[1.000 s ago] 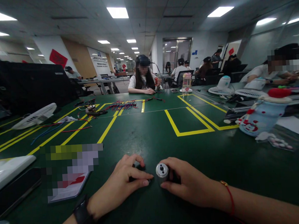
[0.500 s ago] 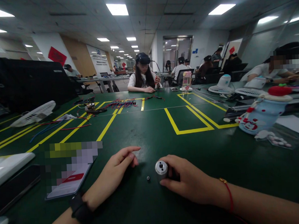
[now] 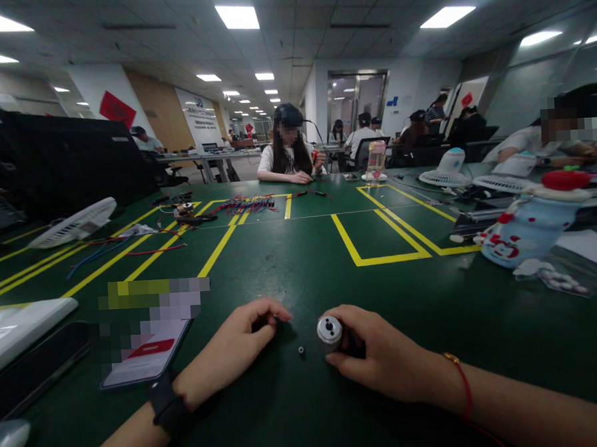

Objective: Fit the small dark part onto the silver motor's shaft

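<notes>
My right hand (image 3: pixel 375 349) is wrapped round a small silver motor (image 3: pixel 329 330), a cylinder that stands upright on the green table. Its round end face, with a central shaft and small holes, points up. Just left of it lies a tiny metal sleeve (image 3: pixel 301 351), apart from both hands. My left hand (image 3: pixel 249 329) hovers near the sleeve on its far left side. Its fingers curve loosely, thumb and index finger apart, with nothing seen between them. The motor's lower right side is hidden by my right fingers.
A phone (image 3: pixel 150 355) lies left of my left arm, beside a dark slab (image 3: pixel 40 364) and a mouse (image 3: pixel 10 445). Loose wires (image 3: pixel 247 205) are farther back. At right stand a blue cup (image 3: pixel 529 228) and small fans (image 3: pixel 450 169). A person (image 3: pixel 287 154) sits opposite.
My left hand has curled its extended index finger down, toward the sleeve. My right hand keeps its hold on the motor. The view has shifted slightly.
</notes>
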A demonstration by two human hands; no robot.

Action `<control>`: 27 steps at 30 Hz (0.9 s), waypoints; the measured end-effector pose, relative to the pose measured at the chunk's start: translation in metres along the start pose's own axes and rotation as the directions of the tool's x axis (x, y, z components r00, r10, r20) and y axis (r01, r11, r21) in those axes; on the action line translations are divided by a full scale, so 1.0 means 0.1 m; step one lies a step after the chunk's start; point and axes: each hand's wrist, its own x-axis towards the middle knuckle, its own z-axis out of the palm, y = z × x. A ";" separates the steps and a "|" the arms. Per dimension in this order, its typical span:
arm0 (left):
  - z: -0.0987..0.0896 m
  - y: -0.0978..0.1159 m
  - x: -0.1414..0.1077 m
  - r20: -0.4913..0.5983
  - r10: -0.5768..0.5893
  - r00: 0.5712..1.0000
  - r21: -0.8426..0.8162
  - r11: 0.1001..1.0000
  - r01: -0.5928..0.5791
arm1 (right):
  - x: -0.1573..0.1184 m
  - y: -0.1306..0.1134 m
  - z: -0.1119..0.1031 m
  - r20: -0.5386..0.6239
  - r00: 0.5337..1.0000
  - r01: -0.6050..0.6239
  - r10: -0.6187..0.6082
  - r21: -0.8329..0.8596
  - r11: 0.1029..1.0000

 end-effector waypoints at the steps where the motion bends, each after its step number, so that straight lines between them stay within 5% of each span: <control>1: 0.00 0.01 -0.01 0.018 0.027 0.999 0.040 0.999 -0.027 | 0.00 0.00 0.00 -0.002 1.000 0.006 -0.006 -0.002 1.000; 7: 0.02 0.08 -0.06 0.114 0.148 0.982 0.205 0.964 -0.169 | 0.01 0.00 0.01 0.000 1.000 0.010 -0.010 -0.009 1.000; 16: 0.13 0.11 -0.05 0.088 0.127 0.988 0.283 0.948 -0.147 | 0.02 0.00 0.00 0.013 1.000 0.000 0.000 -0.014 1.000; 27: 0.23 0.35 -0.02 -0.144 0.176 0.974 -0.075 0.979 -0.188 | 0.03 0.04 0.03 0.017 0.999 0.031 -0.030 -0.059 0.998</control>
